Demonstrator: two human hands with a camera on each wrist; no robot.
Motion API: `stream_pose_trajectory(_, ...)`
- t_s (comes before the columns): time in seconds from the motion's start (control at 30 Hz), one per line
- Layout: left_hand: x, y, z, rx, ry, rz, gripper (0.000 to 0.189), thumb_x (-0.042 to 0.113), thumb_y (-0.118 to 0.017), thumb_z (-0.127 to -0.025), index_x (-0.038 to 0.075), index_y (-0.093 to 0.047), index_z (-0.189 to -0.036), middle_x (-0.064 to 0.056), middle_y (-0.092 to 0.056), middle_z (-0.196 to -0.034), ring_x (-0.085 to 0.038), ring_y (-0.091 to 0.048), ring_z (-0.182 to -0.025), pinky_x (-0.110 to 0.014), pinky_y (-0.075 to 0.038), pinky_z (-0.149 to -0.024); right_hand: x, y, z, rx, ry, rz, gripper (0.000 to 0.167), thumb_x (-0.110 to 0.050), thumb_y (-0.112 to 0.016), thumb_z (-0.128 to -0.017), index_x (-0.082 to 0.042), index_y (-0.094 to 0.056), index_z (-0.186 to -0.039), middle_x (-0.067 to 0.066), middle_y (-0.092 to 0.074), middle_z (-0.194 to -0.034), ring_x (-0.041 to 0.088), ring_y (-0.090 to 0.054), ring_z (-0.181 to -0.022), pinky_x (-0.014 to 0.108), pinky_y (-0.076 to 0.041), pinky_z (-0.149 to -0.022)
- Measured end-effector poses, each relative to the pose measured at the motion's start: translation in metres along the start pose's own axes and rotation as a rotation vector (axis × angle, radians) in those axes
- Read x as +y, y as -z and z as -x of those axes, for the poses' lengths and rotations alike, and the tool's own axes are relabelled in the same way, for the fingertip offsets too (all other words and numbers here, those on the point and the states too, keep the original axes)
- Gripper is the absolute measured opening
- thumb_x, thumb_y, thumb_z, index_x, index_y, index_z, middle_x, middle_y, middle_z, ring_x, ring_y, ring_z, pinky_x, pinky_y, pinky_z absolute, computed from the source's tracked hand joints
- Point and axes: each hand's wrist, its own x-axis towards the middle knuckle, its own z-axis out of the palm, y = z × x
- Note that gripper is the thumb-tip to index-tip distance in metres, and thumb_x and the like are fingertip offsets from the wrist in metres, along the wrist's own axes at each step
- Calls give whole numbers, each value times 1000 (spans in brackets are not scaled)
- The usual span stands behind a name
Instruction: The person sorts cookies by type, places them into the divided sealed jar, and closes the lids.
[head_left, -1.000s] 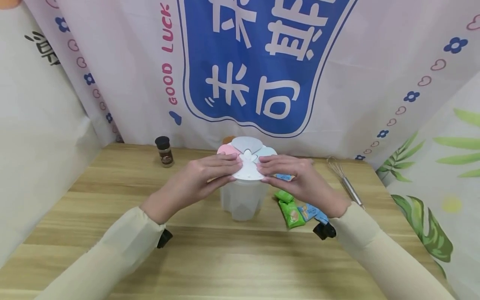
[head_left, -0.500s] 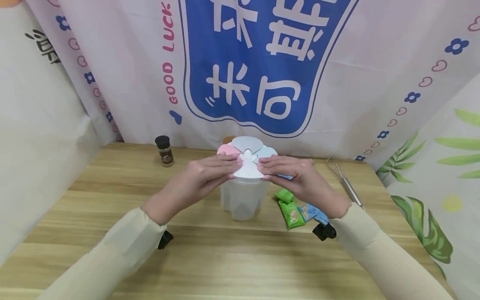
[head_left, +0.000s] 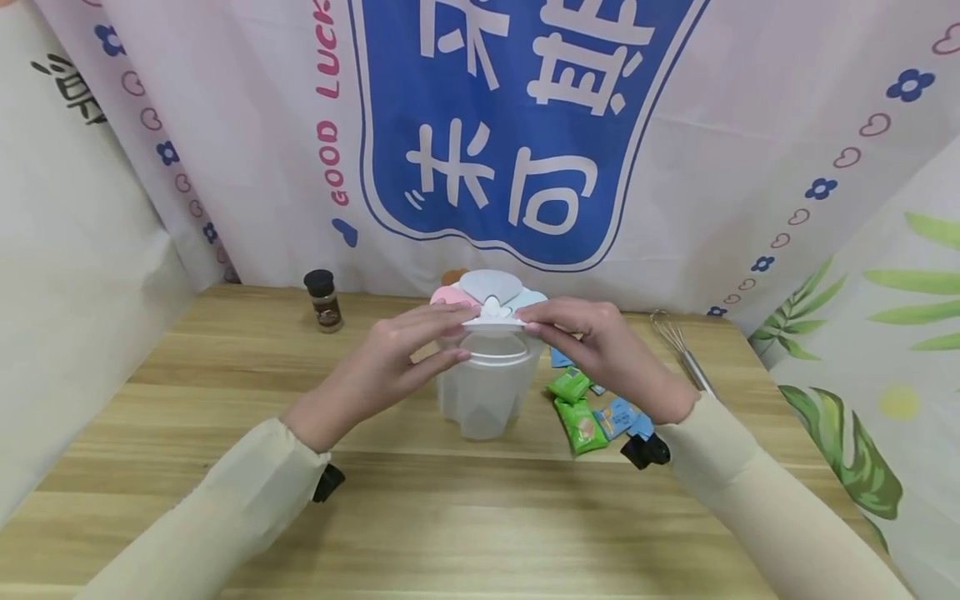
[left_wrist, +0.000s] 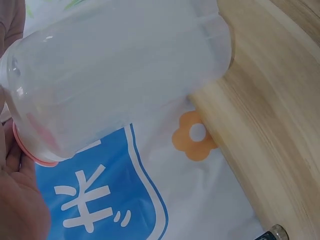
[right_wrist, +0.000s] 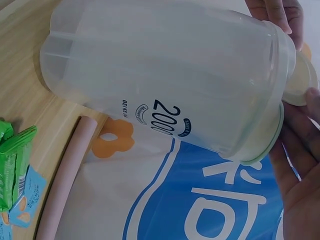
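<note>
A translucent storage jar with a flower-shaped, multi-flap lid stands upright on the table. Its white front flap is tilted up, showing the round opening beneath. My right hand pinches that flap's right edge between thumb and forefinger. From the other side, my left hand rests its fingers on the lid near the pink flap; its thumb sits lower, by the jar's rim. Dark print, including "2000", shows on the jar in the right wrist view.
Green packets and blue packets lie right of the jar. Farther right is a whisk. A black-capped bottle stands at the back left. A printed cloth hangs behind the table.
The front flap has swung up from flat, uncovering the opening. My right hand has closed on its edge, and my left thumb has come away from the lid. The head view has shifted slightly.
</note>
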Motion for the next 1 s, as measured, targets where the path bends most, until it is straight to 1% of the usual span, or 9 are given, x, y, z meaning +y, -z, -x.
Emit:
stream_pose_trajectory(0.17, 1, -1, -1, -12, 25, -16, 54, 14, -79, -94, 8, -61, -145, -10, -68, -143, -27, -68, -131, -44, -55, -112, -2, 2, -6, 1, -33, 7, 21, 0, -66, -100, -4, -78, -117, 8, -81, -110, 19, -76, -101, 28, -65, -91)
stream_pose_trajectory(0.23, 2, -1, -1, -13, 35, -27, 58, 17, -78, -95, 8, -58, -148, -11, -66, -147, -28, -65, -134, -45, -54, -113, -1, 1, -9, 14, -45, 6, 18, 1, -66, -100, -2, -78, -114, 10, -81, -107, 19, -76, -95, 28, -65, -88)
stream_pose_trajectory(0.3, 1, -2, -1, -14, 43, -32, 62, 16, -78, -95, 8, -54, -152, -12, -64, -148, -30, -64, -135, -46, -54, -113, 0, 1, -12, 30, -61, -1, 17, 2, -65, -100, 0, -78, -111, 12, -81, -104, 20, -75, -90, 26, -65, -84)
stream_pose_trajectory(0.4, 1, -2, -1, -13, 49, -32, 70, 17, -78, -95, 8, -47, -157, -14, -62, -150, -31, -63, -137, -46, -53, -115, 1, 1, -15, 45, -106, -20, 16, 1, -64, -101, 2, -78, -110, 14, -80, -102, 20, -73, -86, 20, -63, -80)
stream_pose_trajectory(0.57, 2, -3, -2, -4, 50, -24, 80, 19, -78, -95, 10, -37, -163, -14, -58, -154, -30, -59, -141, -46, -48, -120, 0, 3, -20, 37, -191, -50, 18, -4, -62, -104, 1, -77, -110, 13, -78, -98, 19, -68, -81, 17, -59, -74)
stream_pose_trajectory(0.7, 1, -4, -3, 8, 35, -23, 82, 19, -78, -95, 12, -35, -164, -14, -56, -156, -30, -57, -143, -47, -46, -122, -2, 3, -23, 31, -221, -46, 18, -8, -60, -106, 0, -76, -108, 11, -73, -90, 18, -62, -74, 18, -55, -66)
stream_pose_trajectory(0.83, -2, -4, -3, 10, 29, -16, 82, 18, -79, -94, 14, -36, -164, -13, -58, -154, -31, -57, -142, -47, -47, -121, -1, 0, -24, 48, -237, -42, 19, -9, -59, -107, 0, -76, -107, 11, -72, -88, 18, -60, -74, 19, -52, -66)
stream_pose_trajectory(1.0, -2, -5, -4, 14, 32, 7, 81, 16, -79, -94, 14, -38, -163, -13, -56, -157, -32, -55, -145, -50, -43, -124, 0, -2, -23, 70, -251, -60, 19, -9, -60, -107, 0, -77, -108, 12, -74, -92, 18, -61, -75, 18, -53, -67)
